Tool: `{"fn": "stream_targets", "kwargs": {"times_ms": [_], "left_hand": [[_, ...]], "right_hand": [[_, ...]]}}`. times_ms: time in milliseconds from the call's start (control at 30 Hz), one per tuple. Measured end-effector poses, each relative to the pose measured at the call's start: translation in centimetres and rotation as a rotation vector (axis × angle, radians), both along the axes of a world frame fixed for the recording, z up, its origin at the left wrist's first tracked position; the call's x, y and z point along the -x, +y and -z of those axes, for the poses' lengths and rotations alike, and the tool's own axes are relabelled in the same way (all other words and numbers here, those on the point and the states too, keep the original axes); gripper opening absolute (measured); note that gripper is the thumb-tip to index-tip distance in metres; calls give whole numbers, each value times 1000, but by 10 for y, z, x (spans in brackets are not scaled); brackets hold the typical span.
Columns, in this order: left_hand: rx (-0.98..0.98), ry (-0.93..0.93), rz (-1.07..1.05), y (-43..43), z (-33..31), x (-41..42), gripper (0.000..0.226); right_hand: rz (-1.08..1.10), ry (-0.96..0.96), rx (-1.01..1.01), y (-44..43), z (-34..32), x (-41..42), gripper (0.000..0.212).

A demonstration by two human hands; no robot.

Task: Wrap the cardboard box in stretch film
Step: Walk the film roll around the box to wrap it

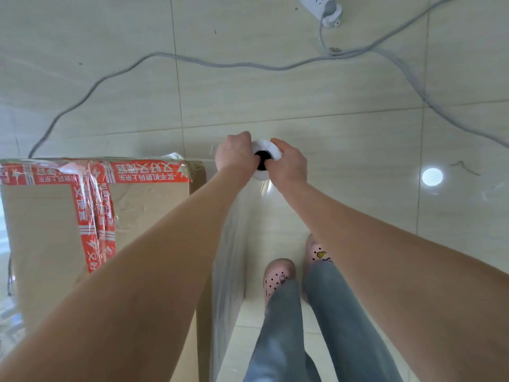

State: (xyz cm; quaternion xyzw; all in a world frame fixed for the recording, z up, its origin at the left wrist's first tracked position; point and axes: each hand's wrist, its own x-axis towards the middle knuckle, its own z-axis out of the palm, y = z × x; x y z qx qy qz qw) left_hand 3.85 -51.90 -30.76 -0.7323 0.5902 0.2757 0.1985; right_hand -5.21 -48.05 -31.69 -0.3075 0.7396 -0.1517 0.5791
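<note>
Glossy tiled floor [316, 86]; both hands, left [235, 154] and right [289, 162], grip an upright stretch film roll [263, 150] at center, cardboard box [49, 216] at nine o'clock.

A brown box [49, 224] bears red tape [91, 216] with white print; pink shoes [278, 277] carry black dots.

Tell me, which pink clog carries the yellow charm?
The right foot's clog, set farther forward; the left clog shows dark dots, no yellow.
</note>
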Motion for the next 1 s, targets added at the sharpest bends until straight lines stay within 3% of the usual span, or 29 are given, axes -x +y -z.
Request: {"fn": "stream_targets", "kwargs": {"times_ms": [100, 233, 367, 500, 600, 833, 1000], "left_hand": [[-17, -1, -2, -2, 0, -3, 20], [-66, -4, 17, -6, -3, -7, 23], [-109, 28, 275, -20, -3, -3, 36], [-150, 4, 368, -44, -3, -6, 21], [-147, 25, 309, -57, -2, -14, 18], [-117, 57, -46, -81, -4, -51, 11], [-125, 69, -191, -91, 0, -84, 13]], "right_hand": [[-27, 8, 0, -2, 4, -3, 26], [-80, -6, -27, -8, 1, -6, 26], [-110, 66, -76, -22, -5, -3, 46], [-124, 150, -99, -40, -6, -4, 37], [-160, 191, -77, -57, -9, -7, 28], [-189, 178, 54, -95, -14, -39, 15], [-152, 88, -86, -101, -10, -58, 38]]}}
